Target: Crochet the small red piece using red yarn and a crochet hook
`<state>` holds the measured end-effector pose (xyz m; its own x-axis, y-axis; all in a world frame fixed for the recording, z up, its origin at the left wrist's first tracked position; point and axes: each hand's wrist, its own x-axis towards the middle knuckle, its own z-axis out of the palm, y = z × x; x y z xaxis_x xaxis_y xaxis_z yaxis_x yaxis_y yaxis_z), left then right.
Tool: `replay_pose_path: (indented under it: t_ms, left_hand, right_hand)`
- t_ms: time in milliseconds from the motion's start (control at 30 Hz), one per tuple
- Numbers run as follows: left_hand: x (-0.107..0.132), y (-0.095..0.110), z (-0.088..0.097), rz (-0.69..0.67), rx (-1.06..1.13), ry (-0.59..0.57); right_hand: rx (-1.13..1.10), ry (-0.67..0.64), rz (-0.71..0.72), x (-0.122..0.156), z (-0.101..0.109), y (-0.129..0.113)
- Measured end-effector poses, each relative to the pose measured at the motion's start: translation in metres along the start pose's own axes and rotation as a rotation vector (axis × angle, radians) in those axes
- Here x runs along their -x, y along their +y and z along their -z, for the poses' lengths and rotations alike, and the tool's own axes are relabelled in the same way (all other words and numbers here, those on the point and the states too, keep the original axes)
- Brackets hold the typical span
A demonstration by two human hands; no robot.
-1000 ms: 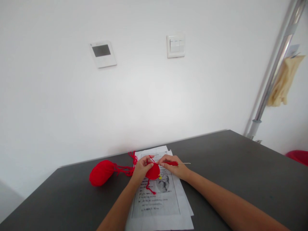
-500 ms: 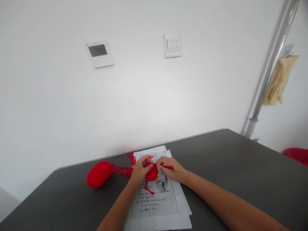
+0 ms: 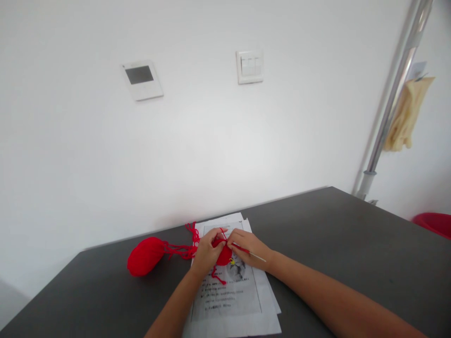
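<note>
My left hand [image 3: 205, 253] pinches a small round red crochet piece [image 3: 224, 256] over printed paper sheets [image 3: 232, 293]. A red strand loops over its forefinger. My right hand [image 3: 248, 248] grips a crochet hook [image 3: 251, 253] with a red handle and a thin metal shaft, its tip hidden at the piece between my fingers. A short red tail hangs below the piece. Strands of red yarn [image 3: 179, 249] run left from my left hand to a red yarn ball [image 3: 145, 256] lying on the dark table [image 3: 352, 244].
The table butts against a white wall with a small display panel [image 3: 141, 79] and a light switch [image 3: 249, 66]. A metal pole [image 3: 394, 98] with a beige cloth [image 3: 403, 119] stands at the right. Something red [image 3: 433, 223] sits low beyond the table's right edge.
My right hand has slid left toward the crochet piece, and the hook's metal shaft has tilted down and sticks out less. The camera view shifted slightly.
</note>
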<state>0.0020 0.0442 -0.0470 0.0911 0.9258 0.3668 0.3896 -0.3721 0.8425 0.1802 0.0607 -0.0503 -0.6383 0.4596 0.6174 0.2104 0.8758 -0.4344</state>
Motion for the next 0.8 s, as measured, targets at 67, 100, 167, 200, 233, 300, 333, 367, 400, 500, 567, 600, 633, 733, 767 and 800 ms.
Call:
replay_pose_path:
  t_ms: [67, 100, 167, 200, 233, 300, 333, 367, 400, 500, 567, 600, 633, 733, 767, 800]
  left_hand:
    - [-0.001, 0.0, -0.001, 0.044, 0.09, 0.012]
    - [-0.002, -0.001, -0.002, 0.073, 0.15, 0.015]
    - [-0.004, -0.001, -0.003, 0.125, 0.272, 0.023]
    - [-0.005, -0.002, -0.003, 0.148, 0.323, 0.028]
    - [-0.006, -0.002, -0.003, 0.172, 0.367, 0.03]
    - [-0.007, -0.002, -0.002, 0.229, 0.436, 0.023]
    - [-0.007, -0.002, -0.002, 0.261, 0.465, 0.015]
    - [-0.007, -0.002, -0.001, 0.293, 0.494, 0.006]
    - [-0.007, -0.002, -0.001, 0.323, 0.524, -0.003]
    - [-0.005, -0.001, -0.002, 0.4, 0.639, -0.001]
    - [-0.003, 0.0, -0.004, 0.437, 0.723, 0.028]
    - [-0.003, 0.001, -0.006, 0.449, 0.76, 0.047]
    - [-0.003, 0.001, -0.007, 0.458, 0.792, 0.065]
    - [-0.003, 0.004, -0.012, 0.472, 0.843, 0.107]
    - [-0.003, 0.004, -0.013, 0.468, 0.842, 0.118]
    - [-0.003, 0.005, -0.014, 0.457, 0.83, 0.128]
  right_hand:
    - [-0.028, 0.04, -0.027, 0.001, -0.001, 0.001]
    - [-0.044, 0.059, -0.039, 0.001, -0.002, 0.001]
    - [-0.07, 0.087, -0.055, 0.001, -0.003, 0.002]
    - [-0.082, 0.091, -0.057, 0.001, -0.004, 0.002]
    - [-0.095, 0.091, -0.055, 0.0, -0.003, 0.002]
    - [-0.117, 0.071, -0.03, 0.0, -0.002, 0.003]
    - [-0.122, 0.059, -0.012, -0.001, -0.001, 0.003]
    - [-0.121, 0.047, 0.008, -0.001, 0.0, 0.003]
    - [-0.112, 0.037, 0.025, -0.001, 0.001, 0.004]
    - [-0.049, 0.013, 0.074, -0.002, 0.003, 0.004]
    - [0.011, 0.012, 0.105, -0.003, 0.003, 0.004]
    - [0.042, 0.016, 0.116, -0.003, 0.003, 0.004]
    - [0.071, 0.017, 0.122, -0.003, 0.002, 0.004]
    - [0.147, 0.002, 0.116, -0.004, 0.0, 0.001]
    - [0.166, 0.001, 0.11, -0.004, 0.0, 0.0]
    - [0.182, 0.006, 0.104, -0.004, -0.001, -0.001]
